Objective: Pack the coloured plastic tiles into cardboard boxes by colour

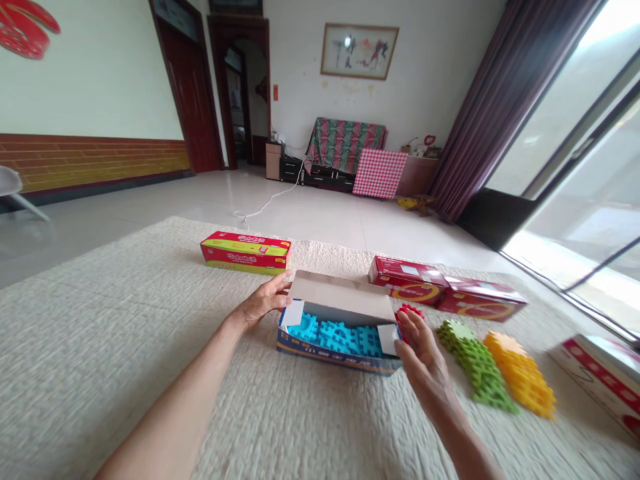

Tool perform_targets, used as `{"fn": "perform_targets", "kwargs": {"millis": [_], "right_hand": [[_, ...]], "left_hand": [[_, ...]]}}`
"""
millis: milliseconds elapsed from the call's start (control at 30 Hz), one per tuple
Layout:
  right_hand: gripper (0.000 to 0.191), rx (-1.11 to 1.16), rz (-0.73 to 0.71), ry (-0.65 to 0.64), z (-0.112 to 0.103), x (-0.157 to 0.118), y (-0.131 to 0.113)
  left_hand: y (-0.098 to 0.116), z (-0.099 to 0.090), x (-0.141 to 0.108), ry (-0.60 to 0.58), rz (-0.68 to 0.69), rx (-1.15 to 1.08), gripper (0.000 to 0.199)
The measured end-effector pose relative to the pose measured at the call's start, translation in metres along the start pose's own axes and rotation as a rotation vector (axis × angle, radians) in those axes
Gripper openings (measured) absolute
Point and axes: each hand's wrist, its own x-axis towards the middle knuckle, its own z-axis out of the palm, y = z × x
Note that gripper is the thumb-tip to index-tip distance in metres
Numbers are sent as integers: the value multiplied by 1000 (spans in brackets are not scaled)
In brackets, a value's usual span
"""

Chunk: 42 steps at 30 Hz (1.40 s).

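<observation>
In front of me on the mat stands a dark blue cardboard box point(335, 360) with its lid point(343, 293) raised and its white end flaps showing. Light blue interlocking plastic blocks point(337, 338) lie inside it. At the box's upper left corner is my left hand point(263, 301), fingers stretched out by the lid's edge; whether they press on it I cannot tell. My right hand point(425, 350) is at the right end, fingers apart, thumb by the right flap. Red plastic pieces point(411, 311) are partly hidden behind that hand. Green blocks point(475, 367) and yellow blocks point(520, 373) lie in rows to its right.
A red and yellow box point(246, 253) stands behind on the left. Two dark red boxes point(407, 279) point(483, 298) sit end to end behind on the right. Another red and white box point(600, 380) is at the right edge. All rest on a cream quilted mat point(150, 333).
</observation>
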Motion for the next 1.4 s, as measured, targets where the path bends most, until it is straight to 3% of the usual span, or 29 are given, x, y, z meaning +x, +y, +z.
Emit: {"fn": "perform_targets", "kwargs": {"millis": [67, 200, 400, 533, 633, 767, 900, 1100, 1400], "right_hand": [[56, 102, 13, -64, -1, 1, 0], [60, 141, -8, -45, -2, 1, -3], [46, 70, -60, -105, -6, -4, -17], [25, 21, -63, -83, -6, -6, -17], [22, 39, -55, -77, -3, -7, -10], [20, 70, -77, -96, -2, -7, -2], [19, 50, -127, -109, -2, -6, 2], [20, -9, -179, -104, -3, -7, 7], [19, -95, -168, -98, -3, -8, 0]], "left_hand": [[0, 4, 1, -10, 40, -69, 84], [0, 10, 3, -5, 40, -126, 84], [-4, 6, 6, 39, 49, 39, 35], [-5, 4, 4, 38, 63, 84, 21], [0, 1, -2, -40, 36, -4, 24], [16, -5, -12, -198, 59, -106, 48], [28, -3, -16, -321, -3, 66, 47], [25, 4, -13, -281, -60, 159, 33], [21, 4, -9, -166, 42, 256, 31]]}}
